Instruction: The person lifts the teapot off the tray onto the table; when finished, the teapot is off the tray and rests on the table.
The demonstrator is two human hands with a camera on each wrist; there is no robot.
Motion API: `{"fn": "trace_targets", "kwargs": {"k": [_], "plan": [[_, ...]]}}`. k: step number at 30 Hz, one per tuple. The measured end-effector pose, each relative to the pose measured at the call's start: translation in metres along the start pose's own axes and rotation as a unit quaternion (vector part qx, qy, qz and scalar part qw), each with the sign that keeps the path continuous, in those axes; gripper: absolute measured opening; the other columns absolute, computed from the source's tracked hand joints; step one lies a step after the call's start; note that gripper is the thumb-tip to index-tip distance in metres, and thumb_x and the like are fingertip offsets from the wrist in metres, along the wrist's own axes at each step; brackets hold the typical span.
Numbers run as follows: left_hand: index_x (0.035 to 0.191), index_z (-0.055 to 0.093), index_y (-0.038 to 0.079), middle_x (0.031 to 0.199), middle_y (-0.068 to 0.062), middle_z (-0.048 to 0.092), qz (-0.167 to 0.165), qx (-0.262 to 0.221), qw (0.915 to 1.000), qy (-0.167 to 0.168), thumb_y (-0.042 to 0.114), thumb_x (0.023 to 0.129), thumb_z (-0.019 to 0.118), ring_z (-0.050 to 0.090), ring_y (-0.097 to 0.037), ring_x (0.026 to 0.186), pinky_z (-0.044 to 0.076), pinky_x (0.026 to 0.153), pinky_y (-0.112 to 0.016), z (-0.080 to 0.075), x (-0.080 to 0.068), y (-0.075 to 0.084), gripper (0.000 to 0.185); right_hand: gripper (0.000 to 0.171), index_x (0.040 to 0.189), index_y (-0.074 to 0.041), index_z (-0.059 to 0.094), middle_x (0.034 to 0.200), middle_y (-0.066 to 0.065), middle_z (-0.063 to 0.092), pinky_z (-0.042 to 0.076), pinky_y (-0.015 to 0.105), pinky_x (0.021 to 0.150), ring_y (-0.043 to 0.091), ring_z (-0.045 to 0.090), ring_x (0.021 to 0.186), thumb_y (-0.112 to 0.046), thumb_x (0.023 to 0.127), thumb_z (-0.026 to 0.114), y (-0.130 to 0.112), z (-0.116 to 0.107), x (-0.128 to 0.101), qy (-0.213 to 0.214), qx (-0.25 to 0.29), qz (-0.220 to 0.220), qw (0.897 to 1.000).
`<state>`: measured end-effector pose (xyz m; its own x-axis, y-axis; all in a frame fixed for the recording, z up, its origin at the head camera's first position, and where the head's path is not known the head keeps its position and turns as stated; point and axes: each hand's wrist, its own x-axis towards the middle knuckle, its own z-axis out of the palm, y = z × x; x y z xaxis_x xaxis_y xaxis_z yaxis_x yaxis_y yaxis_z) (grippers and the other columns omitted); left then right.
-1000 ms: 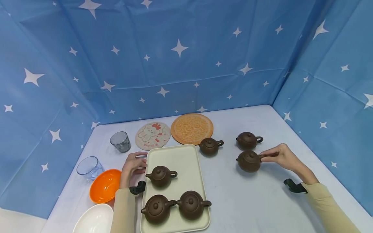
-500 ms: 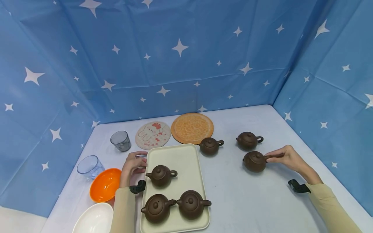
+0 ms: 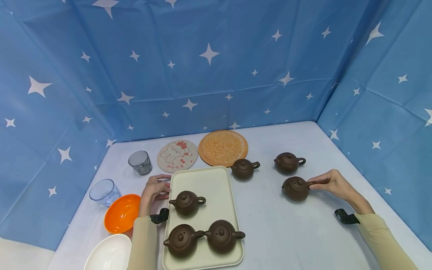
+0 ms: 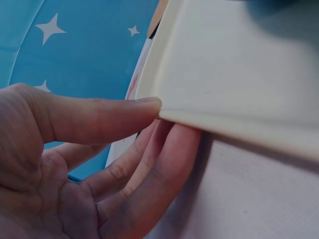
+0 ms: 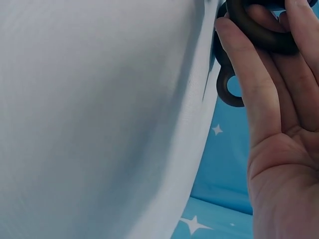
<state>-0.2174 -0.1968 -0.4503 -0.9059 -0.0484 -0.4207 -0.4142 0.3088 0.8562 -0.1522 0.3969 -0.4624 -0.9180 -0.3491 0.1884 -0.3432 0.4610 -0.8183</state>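
My left hand [image 3: 154,192] pinches the left rim of a cream rectangular tray [image 3: 200,179], thumb on top and fingers below, as the left wrist view shows. On the tray stand three dark brown teapots: one upper-left [image 3: 186,203], one front-left [image 3: 180,242] and one front-right [image 3: 222,237]. At the right, my right hand [image 3: 334,184] grips the handle of another brown teapot [image 3: 295,188], whose spout points left. Only its looped handle [image 5: 264,39] shows clearly between the fingers in the right wrist view. Just behind it stands a similar teapot [image 3: 287,162].
Another teapot [image 3: 243,168] stands by the tray's back right corner. Behind lie a rabbit-print round mat [image 3: 177,155] and an orange round mat [image 3: 223,148]. Along the left are a grey glass [image 3: 140,163], a blue glass [image 3: 105,193], an orange bowl [image 3: 122,213] and a white bowl [image 3: 109,253].
The right hand has moved a little to the right with the teapot by its handle, and the teapot now sits slightly lower in view. The left hand and tray have stayed in place.
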Motion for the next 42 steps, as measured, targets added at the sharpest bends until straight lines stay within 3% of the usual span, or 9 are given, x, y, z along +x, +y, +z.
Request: {"fn": "trace_targets", "kwargs": {"k": [12,22,28,36,42], "plan": [[0.131,0.053,0.001,0.085,-0.01,0.063,-0.009,0.014,0.9999,0.002,-0.013,0.078,0.058,0.061,-0.013,0.061,0.059,0.055,-0.03,0.0,0.002,-0.001,0.056,0.024,0.098,0.006,0.073,0.091,0.007,0.074,0.054,0.015,0.068,0.006,0.069,0.082,-0.004,0.076,0.078,-0.007,0.001,0.001,0.005,-0.059,0.021,0.998],[0.131,0.054,0.002,0.084,-0.009,0.063,-0.003,0.013,0.9999,0.005,-0.014,0.077,0.057,0.06,-0.013,0.06,0.058,0.054,-0.03,0.001,0.001,-0.001,0.056,0.03,0.106,0.001,0.072,0.1,0.014,0.072,0.055,0.017,0.073,0.003,0.067,0.09,-0.005,0.077,0.078,-0.043,0.016,0.023,0.05,-0.097,-0.018,0.994],[0.131,0.054,0.001,0.084,-0.009,0.063,-0.001,0.014,0.9999,0.004,-0.014,0.077,0.057,0.06,-0.013,0.06,0.058,0.055,-0.03,-0.001,0.001,0.0,0.056,0.03,0.106,0.001,0.072,0.101,0.014,0.072,0.057,0.023,0.074,0.018,0.07,0.088,-0.003,0.077,0.077,-0.07,0.051,0.06,0.043,-0.083,-0.059,0.994],[0.133,0.052,0.002,0.087,-0.01,0.064,-0.011,0.01,0.9999,-0.002,-0.012,0.078,0.056,0.062,-0.014,0.063,0.059,0.058,-0.03,-0.001,0.001,0.001,0.057,0.034,0.11,0.004,0.069,0.1,0.017,0.072,0.059,0.03,0.077,0.024,0.07,0.09,-0.012,0.081,0.076,-0.102,0.117,0.104,-0.058,0.02,-0.069,0.996],[0.132,0.052,0.002,0.085,-0.009,0.063,-0.014,0.005,0.9999,-0.002,-0.013,0.078,0.057,0.062,-0.014,0.063,0.059,0.057,-0.03,-0.001,0.0,0.0,0.057,0.031,0.109,0.009,0.067,0.103,0.025,0.068,0.058,0.038,0.08,0.036,0.068,0.091,-0.005,0.082,0.073,-0.118,0.162,0.122,-0.098,0.043,-0.066,0.992]]}}
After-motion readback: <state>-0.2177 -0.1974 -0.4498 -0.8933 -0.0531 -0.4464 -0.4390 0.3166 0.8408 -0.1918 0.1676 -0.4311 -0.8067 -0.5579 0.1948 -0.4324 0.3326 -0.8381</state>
